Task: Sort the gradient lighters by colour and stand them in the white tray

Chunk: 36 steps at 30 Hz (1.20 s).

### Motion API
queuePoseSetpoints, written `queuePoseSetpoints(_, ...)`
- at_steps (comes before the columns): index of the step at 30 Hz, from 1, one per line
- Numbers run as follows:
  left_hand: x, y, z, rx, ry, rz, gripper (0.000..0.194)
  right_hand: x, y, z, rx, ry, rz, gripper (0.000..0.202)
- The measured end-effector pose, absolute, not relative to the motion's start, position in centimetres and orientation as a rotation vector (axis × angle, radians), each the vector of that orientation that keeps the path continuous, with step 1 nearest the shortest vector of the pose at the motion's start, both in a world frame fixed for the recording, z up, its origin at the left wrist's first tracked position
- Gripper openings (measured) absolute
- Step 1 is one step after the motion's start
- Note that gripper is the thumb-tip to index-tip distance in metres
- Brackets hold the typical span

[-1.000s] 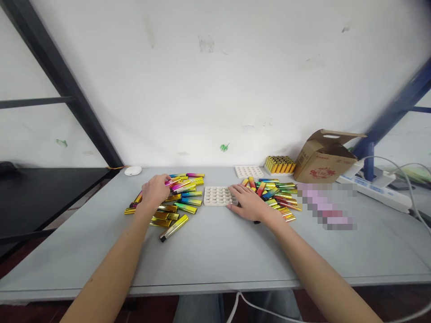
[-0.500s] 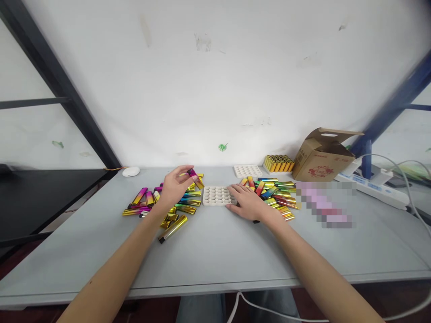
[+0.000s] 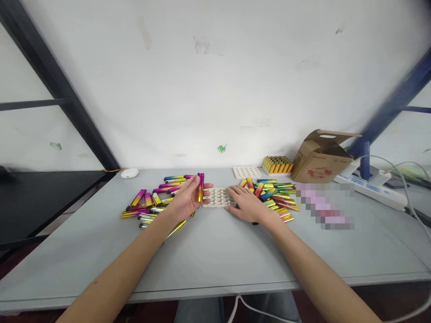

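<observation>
Upright between the thumb and fingers of my left hand (image 3: 186,198) is a purple-and-gold lighter (image 3: 201,188), just at the left end of a white tray with round holes (image 3: 215,197). My right hand (image 3: 247,204) lies with fingers spread over the right end of that tray, palm down, and nothing shows in its grip. Left of the tray, a loose pile of shiny lighters (image 3: 147,200) in purple, gold, blue and silver is partly hidden by my left hand. Another pile (image 3: 269,193), in red, blue, green and gold, lies right of my right hand.
At the wall stand a second holed tray (image 3: 247,172) and a tray filled with upright gold lighters (image 3: 278,165). An open cardboard box (image 3: 321,163) is beside them. Further right are a power strip (image 3: 373,193) and cables. A white case (image 3: 129,173) sits back left.
My left hand has turned, bringing the purple-and-gold lighter from a tilt to upright and slightly nearer the tray. My right hand has stayed in place.
</observation>
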<state>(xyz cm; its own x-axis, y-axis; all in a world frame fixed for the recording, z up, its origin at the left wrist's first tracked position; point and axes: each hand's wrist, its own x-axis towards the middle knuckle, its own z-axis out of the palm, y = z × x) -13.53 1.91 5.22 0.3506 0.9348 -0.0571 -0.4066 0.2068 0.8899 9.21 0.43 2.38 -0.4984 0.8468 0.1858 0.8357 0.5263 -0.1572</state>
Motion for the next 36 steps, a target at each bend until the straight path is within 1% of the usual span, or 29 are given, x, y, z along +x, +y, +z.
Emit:
queuePoseSetpoints(5,-13.4,1.7,5.7,0.815,0.567,1.032,0.02,9.2,0.5,2.3,-1.414,-2.528,0.066,0.054)
queuePoseSetpoints(9,-13.4,1.8,5.9,0.698,0.548,1.003,0.034,9.2,0.6,2.2,-1.428,-2.53,0.071,0.055)
queuePoseSetpoints(17,-13.3,1.6,5.5,0.734,0.452,0.855,0.04,9.2,0.6,2.1,-1.431,-2.521,0.082,0.056)
queuePoseSetpoints(21,-13.2,1.6,5.3,0.763,0.459,0.822,0.038,9.2,0.6,2.0,-1.424,-2.514,0.071,0.054)
queuePoseSetpoints(36,-12.6,1.5,4.9,0.853,0.618,0.94,0.023,9.2,0.6,2.1,-1.431,-2.52,0.068,0.055)
